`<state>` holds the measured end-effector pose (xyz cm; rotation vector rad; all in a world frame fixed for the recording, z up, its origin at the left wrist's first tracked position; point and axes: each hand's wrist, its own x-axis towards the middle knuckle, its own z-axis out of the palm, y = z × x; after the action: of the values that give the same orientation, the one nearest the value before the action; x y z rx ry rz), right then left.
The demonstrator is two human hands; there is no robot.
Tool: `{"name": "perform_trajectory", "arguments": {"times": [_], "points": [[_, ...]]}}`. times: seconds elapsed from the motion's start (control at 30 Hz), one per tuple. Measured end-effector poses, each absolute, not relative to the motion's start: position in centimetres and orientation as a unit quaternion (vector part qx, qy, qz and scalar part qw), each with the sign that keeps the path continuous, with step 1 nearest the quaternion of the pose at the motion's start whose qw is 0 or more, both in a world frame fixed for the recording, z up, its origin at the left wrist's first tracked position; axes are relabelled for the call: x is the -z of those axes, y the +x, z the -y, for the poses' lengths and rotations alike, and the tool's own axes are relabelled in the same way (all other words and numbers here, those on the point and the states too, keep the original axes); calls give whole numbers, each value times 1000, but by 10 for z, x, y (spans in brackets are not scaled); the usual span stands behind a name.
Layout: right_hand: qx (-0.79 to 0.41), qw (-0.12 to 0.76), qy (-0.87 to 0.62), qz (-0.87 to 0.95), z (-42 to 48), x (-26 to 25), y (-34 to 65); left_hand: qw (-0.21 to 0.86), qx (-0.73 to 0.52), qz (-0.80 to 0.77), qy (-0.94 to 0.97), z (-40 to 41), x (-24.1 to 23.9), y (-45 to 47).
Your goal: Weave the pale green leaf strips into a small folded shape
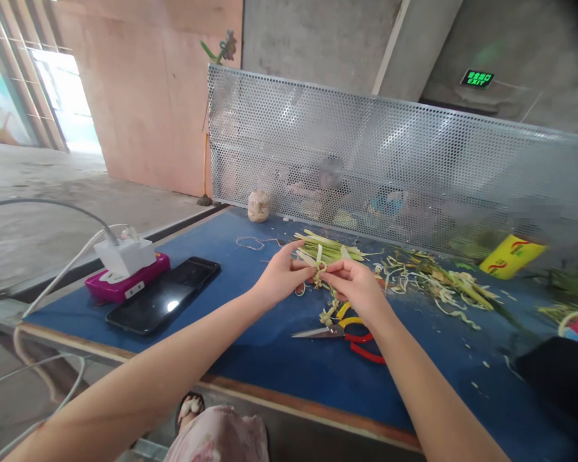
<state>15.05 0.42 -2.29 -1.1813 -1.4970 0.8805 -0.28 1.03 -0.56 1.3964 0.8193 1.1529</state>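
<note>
Between both hands is a small knotted piece of pale green plant strips (320, 267), its strip ends sticking up. My left hand (285, 274) pinches it from the left, thumb and forefinger closed on it. From the right, my right hand (355, 282) grips the other side with its fingertips. Just behind lies a bundle of green stalks (330, 246). Scissors (334, 331) with red and yellow handles rest below the hands, partly hidden by my right wrist. More knotted strips (328, 316) lie beside the blades.
On the blue table (264, 340), a black phone (166, 295) and a magenta power strip (128, 277) with a white plug lie left. A thread roll (259, 206) stands near the perforated metal screen (289, 141). Plant scraps (438, 279) and a yellow cylinder (512, 256) are right.
</note>
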Motion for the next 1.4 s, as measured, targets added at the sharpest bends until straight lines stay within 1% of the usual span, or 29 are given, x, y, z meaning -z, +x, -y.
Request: {"name": "perform_trajectory", "arguments": {"times": [0.07, 0.1, 0.23, 0.37, 0.47, 0.57, 0.7, 0.83, 0.93, 1.23, 1.27, 1.33, 1.4], "points": [[-362, 498, -483, 623, -6, 24, 150, 553, -484, -345, 583, -13, 8, -3], [-341, 503, -481, 632, -6, 24, 149, 556, -483, -347, 581, -14, 9, -3], [-209, 524, -477, 674, -3, 21, 146, 548, -486, -366, 574, -16, 10, -4], [-90, 510, -446, 730, 2, 18, 143, 561, -492, -378, 548, -16, 8, -3], [6, 474, -417, 775, 6, 17, 143, 602, -514, -357, 496, -16, 7, -3], [82, 413, -402, 813, 8, 17, 143, 655, -520, -323, 443, -16, 7, -3], [193, 337, -405, 828, 9, 16, 144, 686, -501, -312, 425, -18, 7, -3], [278, 294, -392, 827, 8, 13, 147, 715, -482, -299, 408, -19, 8, -4], [303, 289, -364, 832, 8, 13, 150, 728, -477, -292, 397, -18, 7, -4], [352, 319, -320, 819, 12, 11, 158, 725, -489, -296, 384, -18, 1, -10], [346, 337, -323, 814, 12, 11, 159, 724, -489, -297, 385, -18, 0, -10], [296, 403, -345, 794, 12, 12, 157, 725, -485, -298, 389, -16, -2, -10], [190, 471, -395, 766, 12, 13, 153, 723, -483, -298, 394, -14, -3, -9]]}}
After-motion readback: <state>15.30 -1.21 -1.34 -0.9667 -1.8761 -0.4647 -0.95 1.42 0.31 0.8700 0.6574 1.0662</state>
